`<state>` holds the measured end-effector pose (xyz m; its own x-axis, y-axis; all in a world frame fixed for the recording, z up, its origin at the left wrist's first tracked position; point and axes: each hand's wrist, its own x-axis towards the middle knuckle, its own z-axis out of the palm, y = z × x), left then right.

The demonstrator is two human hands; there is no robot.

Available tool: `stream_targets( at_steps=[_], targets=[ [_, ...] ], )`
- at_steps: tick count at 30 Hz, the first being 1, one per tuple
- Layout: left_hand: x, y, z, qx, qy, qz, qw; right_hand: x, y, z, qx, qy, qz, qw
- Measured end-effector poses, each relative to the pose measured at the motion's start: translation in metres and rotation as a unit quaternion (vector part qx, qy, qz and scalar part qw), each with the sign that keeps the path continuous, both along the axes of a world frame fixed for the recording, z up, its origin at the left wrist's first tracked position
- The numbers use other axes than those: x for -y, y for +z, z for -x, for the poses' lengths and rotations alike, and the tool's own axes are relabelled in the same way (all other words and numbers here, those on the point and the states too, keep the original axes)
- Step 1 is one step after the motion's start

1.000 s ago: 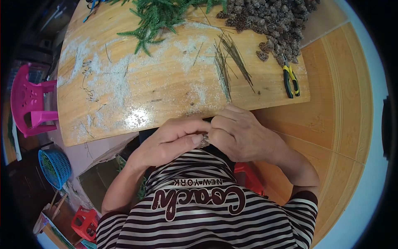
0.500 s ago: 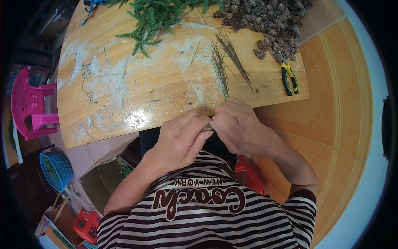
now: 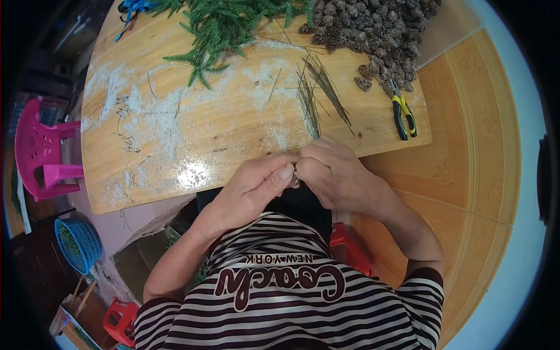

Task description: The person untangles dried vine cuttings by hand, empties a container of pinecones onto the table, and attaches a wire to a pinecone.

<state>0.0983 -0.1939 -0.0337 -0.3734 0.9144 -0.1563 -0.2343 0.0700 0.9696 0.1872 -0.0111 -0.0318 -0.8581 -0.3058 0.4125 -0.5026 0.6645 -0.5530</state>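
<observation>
At the table's near edge my two hands meet in front of my body. My left hand [image 3: 256, 185] is closed, thumb pressed on top, around a small brown pine cone [image 3: 295, 182], of which only a bit shows between the hands. My right hand [image 3: 335, 172] is curled into a fist right against it; what its fingers pinch is hidden. Just beyond the right hand lie thin dark wires [image 3: 309, 105] in a loose bundle. Yellow-and-black pliers [image 3: 404, 116] rest to the right, beside a heap of pine cones [image 3: 373, 35].
Green artificial fir branches [image 3: 219, 35] lie at the table's far side. White flakes and stray wires are scattered over the wooden table [image 3: 227, 125]. On the left stand a pink chair [image 3: 44, 149] and a blue basket [image 3: 79, 245]; a red stool [image 3: 350, 248] is below me.
My left thumb has moved up and lies extended over the pine cone, where the fingers were curled before. My right hand stays nearly in place. The view has shifted slightly.
</observation>
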Motion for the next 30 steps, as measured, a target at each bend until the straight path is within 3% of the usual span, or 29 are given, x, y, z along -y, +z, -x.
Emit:
stream_targets(
  at_steps=[6,19,22,27,30],
  targets=[
    [0.003,0.0,0.011,0.033,-0.078,0.007,0.996,-0.001,0.003,0.003,0.002,0.013,-0.015,1.0],
    [0.007,0.004,0.022,0.016,-0.062,0.012,0.998,0.002,0.004,0.017,0.002,0.015,0.05,0.999],
    [0.003,0.002,0.021,-0.258,-0.024,-0.002,0.966,0.002,-0.002,0.018,0.012,0.004,0.064,0.998],
    [-0.005,-0.009,0.012,-0.413,0.066,-0.018,0.908,0.005,-0.009,0.016,0.054,-0.067,0.036,0.996],
    [-0.005,-0.01,0.009,-0.487,0.101,-0.018,0.867,0.008,-0.007,0.012,0.189,-0.107,0.062,0.974]
  ],
)
